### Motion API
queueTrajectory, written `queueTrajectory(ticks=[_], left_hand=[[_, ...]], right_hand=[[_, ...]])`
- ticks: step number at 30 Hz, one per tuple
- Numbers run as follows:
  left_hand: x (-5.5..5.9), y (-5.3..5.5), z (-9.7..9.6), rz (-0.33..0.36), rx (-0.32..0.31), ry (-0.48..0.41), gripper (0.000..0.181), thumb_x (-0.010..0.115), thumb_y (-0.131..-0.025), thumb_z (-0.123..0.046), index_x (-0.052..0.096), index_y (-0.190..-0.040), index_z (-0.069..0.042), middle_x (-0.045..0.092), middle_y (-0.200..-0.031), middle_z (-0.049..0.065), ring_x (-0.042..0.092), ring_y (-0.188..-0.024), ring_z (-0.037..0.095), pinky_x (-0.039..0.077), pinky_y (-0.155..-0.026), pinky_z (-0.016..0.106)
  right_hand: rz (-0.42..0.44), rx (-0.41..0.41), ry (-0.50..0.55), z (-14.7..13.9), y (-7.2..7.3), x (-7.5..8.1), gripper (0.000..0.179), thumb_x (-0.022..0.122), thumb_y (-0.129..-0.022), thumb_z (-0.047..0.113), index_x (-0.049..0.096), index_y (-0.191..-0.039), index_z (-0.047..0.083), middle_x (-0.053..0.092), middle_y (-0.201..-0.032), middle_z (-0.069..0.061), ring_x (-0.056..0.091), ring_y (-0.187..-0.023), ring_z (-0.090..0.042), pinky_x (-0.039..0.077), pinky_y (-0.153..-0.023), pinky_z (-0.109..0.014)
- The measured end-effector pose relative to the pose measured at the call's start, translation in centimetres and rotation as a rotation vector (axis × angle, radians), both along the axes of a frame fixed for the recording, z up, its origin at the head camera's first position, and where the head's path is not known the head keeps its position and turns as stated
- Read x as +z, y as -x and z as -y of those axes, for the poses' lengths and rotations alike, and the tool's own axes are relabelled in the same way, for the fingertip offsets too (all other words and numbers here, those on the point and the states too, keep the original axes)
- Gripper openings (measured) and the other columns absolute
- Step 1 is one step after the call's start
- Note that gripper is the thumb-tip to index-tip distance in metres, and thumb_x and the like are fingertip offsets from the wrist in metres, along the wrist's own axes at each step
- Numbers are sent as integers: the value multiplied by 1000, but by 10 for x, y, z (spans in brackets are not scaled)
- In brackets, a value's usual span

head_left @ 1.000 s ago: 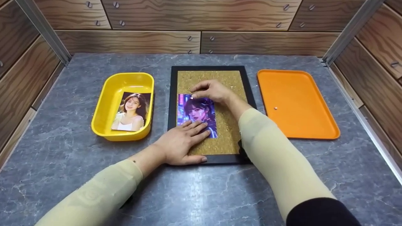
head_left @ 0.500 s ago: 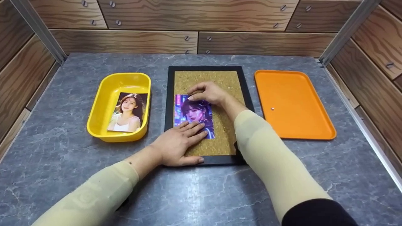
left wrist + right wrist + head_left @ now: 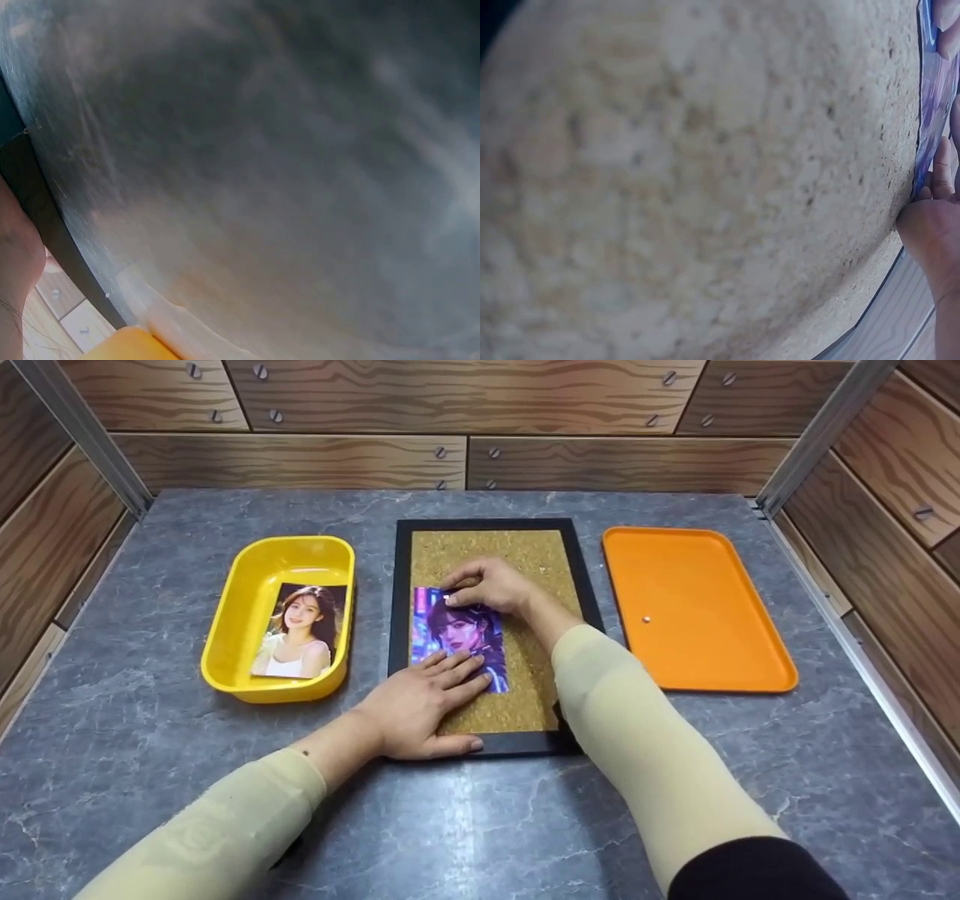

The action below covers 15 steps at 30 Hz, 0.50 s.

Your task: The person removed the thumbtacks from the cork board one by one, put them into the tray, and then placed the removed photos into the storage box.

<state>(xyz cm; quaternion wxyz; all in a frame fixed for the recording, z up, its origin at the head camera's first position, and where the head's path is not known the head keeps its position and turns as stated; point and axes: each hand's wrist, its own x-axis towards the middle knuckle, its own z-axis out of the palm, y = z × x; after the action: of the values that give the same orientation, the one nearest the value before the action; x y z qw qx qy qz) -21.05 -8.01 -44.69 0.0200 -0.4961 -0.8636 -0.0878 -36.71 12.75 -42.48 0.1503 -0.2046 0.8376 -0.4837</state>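
In the head view a purple-and-blue portrait print point(image 3: 457, 634) lies on a cork board point(image 3: 517, 701) with a black frame. My left hand point(image 3: 420, 709) is spread flat over the print's lower part, its thumb along the frame's near edge. At the print's top edge my right hand point(image 3: 491, 585) pinches a tiny white push pin point(image 3: 448, 598) between thumb and fingers, mostly hidden by them. In the right wrist view that right hand point(image 3: 937, 232) shows at the right border, close to the cork. The left wrist view catches only the edge of my left hand point(image 3: 16, 255).
Left of the board stands a yellow tub point(image 3: 229, 615) holding a photo print of a person in a white top point(image 3: 296, 634). On the right lies an orange tray point(image 3: 697, 607) with a small silvery pin point(image 3: 646, 619). Wood-patterned panels point(image 3: 352, 397) enclose the grey table's back and sides.
The head view has shifted slightly, so everything sits a little further left. Both hands keep their places on the print, the right fingertips still at its top edge.
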Motion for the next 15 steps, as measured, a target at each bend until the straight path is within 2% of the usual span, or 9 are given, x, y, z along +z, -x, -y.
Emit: queueTrajectory(ticks=[4, 15], left_hand=[[0, 0, 0, -13, -1, -4, 89, 44, -102, -73, 40, -165, -10, 35, -170, 16, 26, -159, 33, 20, -130, 48], [-1, 0, 1, 6, -2, -12, 89, 44, -103, -73, 39, -165, -9, 34, -170, 16, 26, -159, 34, 19, -130, 48]], right_hand=[[-7, -7, -2, 1, 0, 0, 31, 84, -91, 6, 78, -121, -1, 71, -134, -13, 60, -130, -22, 44, -114, -32], [-58, 4, -83, 1, 2, -1, 30, 84, -92, 10, 80, -121, 4, 70, -134, -11, 59, -131, -24, 41, -118, -35]])
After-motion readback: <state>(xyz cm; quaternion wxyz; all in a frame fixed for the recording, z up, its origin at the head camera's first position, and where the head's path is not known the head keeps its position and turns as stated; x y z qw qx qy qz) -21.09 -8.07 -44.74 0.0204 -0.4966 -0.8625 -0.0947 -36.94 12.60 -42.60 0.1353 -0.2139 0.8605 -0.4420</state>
